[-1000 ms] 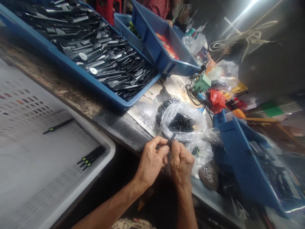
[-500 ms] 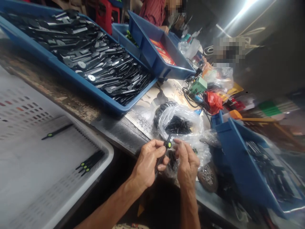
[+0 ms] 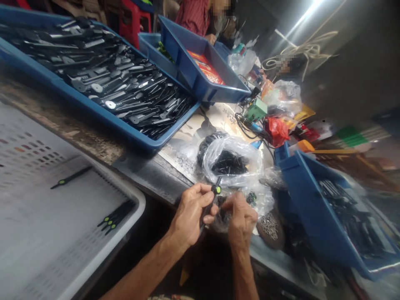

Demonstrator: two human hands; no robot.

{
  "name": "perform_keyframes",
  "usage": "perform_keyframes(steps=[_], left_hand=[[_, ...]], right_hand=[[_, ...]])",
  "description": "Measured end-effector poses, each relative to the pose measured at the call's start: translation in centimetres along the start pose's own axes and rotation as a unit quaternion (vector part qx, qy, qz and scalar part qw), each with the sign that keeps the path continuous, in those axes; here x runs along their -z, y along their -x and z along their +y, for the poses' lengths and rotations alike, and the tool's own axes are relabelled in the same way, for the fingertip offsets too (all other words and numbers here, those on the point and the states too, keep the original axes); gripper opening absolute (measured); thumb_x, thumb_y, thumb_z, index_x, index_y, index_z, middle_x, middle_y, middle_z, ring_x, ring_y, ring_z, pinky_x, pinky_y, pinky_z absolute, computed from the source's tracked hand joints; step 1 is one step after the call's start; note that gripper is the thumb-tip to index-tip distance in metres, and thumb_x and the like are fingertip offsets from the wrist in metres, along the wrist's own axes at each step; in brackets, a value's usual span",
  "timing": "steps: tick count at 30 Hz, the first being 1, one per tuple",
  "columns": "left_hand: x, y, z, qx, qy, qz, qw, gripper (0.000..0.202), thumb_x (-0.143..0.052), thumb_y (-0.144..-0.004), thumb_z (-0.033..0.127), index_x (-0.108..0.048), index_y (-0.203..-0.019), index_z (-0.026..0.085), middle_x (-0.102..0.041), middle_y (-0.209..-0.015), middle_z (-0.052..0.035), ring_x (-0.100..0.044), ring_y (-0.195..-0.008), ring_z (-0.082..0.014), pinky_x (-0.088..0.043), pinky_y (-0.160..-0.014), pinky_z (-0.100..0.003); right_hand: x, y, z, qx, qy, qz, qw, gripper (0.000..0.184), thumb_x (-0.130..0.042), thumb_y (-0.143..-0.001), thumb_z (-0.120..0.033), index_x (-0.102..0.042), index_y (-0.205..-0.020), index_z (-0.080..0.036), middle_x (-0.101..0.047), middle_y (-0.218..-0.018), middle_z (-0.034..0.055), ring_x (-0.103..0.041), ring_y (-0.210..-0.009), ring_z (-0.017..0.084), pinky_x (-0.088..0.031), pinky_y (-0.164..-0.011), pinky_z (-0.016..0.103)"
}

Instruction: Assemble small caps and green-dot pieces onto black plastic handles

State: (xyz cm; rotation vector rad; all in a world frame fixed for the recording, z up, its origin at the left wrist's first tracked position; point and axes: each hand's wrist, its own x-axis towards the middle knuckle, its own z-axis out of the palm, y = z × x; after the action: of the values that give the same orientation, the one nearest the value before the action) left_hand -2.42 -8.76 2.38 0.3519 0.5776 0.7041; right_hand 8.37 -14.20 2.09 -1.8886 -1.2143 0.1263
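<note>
My left hand (image 3: 193,210) is closed round a slim black plastic piece (image 3: 215,189) with a bright green round dot near its upper end. Its narrow tip sticks up past my thumb, and my fingers cover much of the lower part. Just to the right, my right hand (image 3: 241,216) has its fingers curled over small dark parts in a clear bag; whether anything is pinched there is hidden. An open clear plastic bag (image 3: 208,160) of small black parts stands just beyond both hands. Beside my right wrist sits a round dish (image 3: 279,241) of small metal pieces.
At the left, a white perforated crate (image 3: 142,204) holds several black pieces with green dots. A large blue tray (image 3: 153,143) of black parts lies on the bench behind. Another blue bin (image 3: 300,200) stands at right. A co-worker's red sleeve (image 3: 193,18) shows at the back.
My right hand has moved down and slightly left, away from the black piece's tip, and its fingers have curled. My left hand keeps hold of the piece. The whole view has shifted slightly.
</note>
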Motion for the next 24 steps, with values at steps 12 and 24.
perform_keyframes(steps=[12, 24], left_hand=[[0.2, 0.4, -0.2, -0.066, -0.080, 0.014, 0.995, 0.010, -0.057, -0.077, 0.022, -0.050, -0.081, 0.017, -0.045, -0.059, 0.0045, -0.041, -0.048, -0.0061, -0.025, -0.040, -0.015], [-0.2, 1.9, -1.8, -0.153, -0.255, 0.006, 0.955, 0.008, -0.052, -0.083, 0.022, -0.058, -0.085, 0.017, -0.045, -0.063, 0.0035, -0.041, -0.055, -0.0069, -0.039, -0.053, -0.017]], right_hand=[[-0.4, 0.9, -0.7, -0.002, -0.024, 0.026, 0.999, 0.050, -0.029, -0.096, -0.037, -0.045, -0.051, -0.021, -0.046, -0.048, -0.0002, -0.044, -0.048, 0.015, -0.035, -0.054, 0.031], [1.2, 1.6, -0.5, 0.006, -0.097, -0.010, 0.995, 0.018, -0.054, -0.087, -0.029, -0.063, -0.096, -0.017, -0.061, -0.085, 0.0024, -0.057, -0.079, 0.016, -0.045, -0.071, 0.027]])
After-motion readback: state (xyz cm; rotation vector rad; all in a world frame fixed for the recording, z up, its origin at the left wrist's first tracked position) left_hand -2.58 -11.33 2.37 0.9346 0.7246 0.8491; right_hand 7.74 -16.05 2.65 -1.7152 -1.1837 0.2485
